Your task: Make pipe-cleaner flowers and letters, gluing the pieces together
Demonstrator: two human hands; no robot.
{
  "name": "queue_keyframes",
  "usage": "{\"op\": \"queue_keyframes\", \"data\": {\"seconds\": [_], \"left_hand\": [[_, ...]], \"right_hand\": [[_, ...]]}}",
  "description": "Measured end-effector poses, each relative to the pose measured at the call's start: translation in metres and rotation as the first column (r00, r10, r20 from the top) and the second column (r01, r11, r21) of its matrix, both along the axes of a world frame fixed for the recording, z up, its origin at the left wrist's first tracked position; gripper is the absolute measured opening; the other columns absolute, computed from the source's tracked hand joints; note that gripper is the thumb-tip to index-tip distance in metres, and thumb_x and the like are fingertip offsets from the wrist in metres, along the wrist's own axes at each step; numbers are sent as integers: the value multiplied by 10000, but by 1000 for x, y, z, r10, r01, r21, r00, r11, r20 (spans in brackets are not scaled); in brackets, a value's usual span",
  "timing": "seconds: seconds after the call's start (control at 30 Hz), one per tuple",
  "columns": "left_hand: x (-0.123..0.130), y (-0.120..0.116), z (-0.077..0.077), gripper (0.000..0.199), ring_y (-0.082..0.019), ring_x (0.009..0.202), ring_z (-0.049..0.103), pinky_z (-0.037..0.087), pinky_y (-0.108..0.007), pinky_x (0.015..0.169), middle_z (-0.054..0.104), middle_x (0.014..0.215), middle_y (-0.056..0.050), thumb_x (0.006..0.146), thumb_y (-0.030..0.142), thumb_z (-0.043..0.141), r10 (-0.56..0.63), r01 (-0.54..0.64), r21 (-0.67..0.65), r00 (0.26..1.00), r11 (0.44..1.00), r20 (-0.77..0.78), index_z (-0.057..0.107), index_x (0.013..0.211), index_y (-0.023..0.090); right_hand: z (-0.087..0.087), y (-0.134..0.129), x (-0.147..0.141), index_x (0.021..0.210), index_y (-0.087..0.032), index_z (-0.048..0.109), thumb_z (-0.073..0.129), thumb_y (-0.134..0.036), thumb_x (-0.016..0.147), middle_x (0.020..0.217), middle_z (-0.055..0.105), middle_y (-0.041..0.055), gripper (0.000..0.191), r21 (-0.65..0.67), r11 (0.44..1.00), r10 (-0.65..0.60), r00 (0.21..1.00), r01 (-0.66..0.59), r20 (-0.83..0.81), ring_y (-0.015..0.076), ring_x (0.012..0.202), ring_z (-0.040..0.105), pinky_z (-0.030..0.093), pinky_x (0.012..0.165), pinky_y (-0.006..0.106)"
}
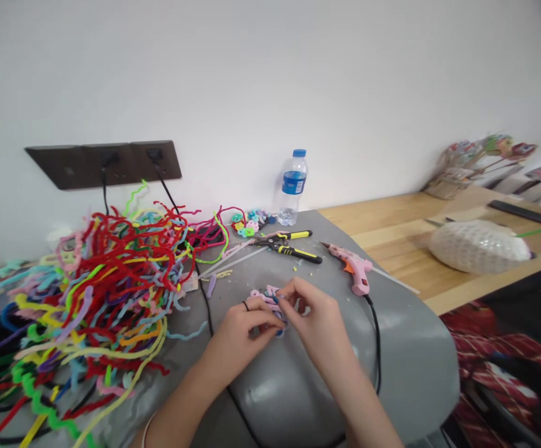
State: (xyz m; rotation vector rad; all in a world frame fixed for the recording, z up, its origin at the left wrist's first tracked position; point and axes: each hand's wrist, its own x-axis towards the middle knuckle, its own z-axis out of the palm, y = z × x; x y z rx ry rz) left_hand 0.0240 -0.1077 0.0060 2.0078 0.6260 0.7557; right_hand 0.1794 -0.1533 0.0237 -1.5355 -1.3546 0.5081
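Observation:
Both hands meet over the front of the grey table, closed on a small lilac and blue pipe-cleaner piece (269, 297). My left hand (242, 330) pinches its lower side between thumb and fingers, with a dark ring on one finger. From the right, my right hand (314, 308) pinches its upper edge. Much of the piece is hidden behind the fingers. Just beyond the hands lie pliers (289, 244) with yellow and black handles. A pink hot glue gun (355, 270) rests to the right, a glue stick (396, 281) sticking out of its back.
A large heap of coloured pipe cleaners (125, 267) covers the left side. Near the wall stand a water bottle (293, 190) and a small pile of coloured pieces (248, 222). Black cords (377, 348) cross the table (410, 348). A bubble-wrapped bundle (478, 246) lies on the wooden counter.

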Motion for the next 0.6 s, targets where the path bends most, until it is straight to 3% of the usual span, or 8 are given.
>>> {"op": "queue_keyframes", "data": {"seconds": [0.13, 0.3, 0.47, 0.6], "left_hand": [[0, 2, 2, 165, -119, 669, 604, 423, -209, 591, 710, 810, -11, 814, 60, 632, 122, -123, -29, 992, 992, -34, 733, 803, 190], [-2, 4, 3, 98, -110, 595, 572, 404, -202, 544, 671, 724, 30, 797, 107, 632, 283, -286, -52, 957, 957, -70, 660, 825, 197], [-3, 5, 4, 129, -129, 678, 584, 443, -222, 634, 667, 767, 2, 844, 114, 594, 245, -243, 37, 968, 969, -56, 661, 769, 194], [-3, 3, 2, 124, -144, 735, 600, 439, -231, 670, 683, 801, -8, 850, 106, 616, 202, -200, 32, 977, 979, -70, 671, 778, 190]], "right_hand": [[-3, 1, -10, 718, -213, 643, 637, -208, 791, 690, 656, 11, 74, 58, 998, 0, 974, 14, -226, 159, 623, 592, 464, 581, 263], [-2, -1, 0, 764, -216, 650, 775, -357, 754, 688, 686, 18, 189, 83, 994, -14, 857, 67, -516, 178, 630, 652, 540, 595, 289], [-5, -2, 9, 765, -213, 641, 800, -427, 736, 676, 692, 25, 267, 34, 999, -15, 844, 39, -536, 183, 612, 657, 555, 599, 309], [-7, 0, 5, 757, -211, 631, 772, -370, 761, 704, 680, 19, 213, 36, 996, -55, 883, 81, -466, 171, 628, 642, 525, 584, 281]]}}
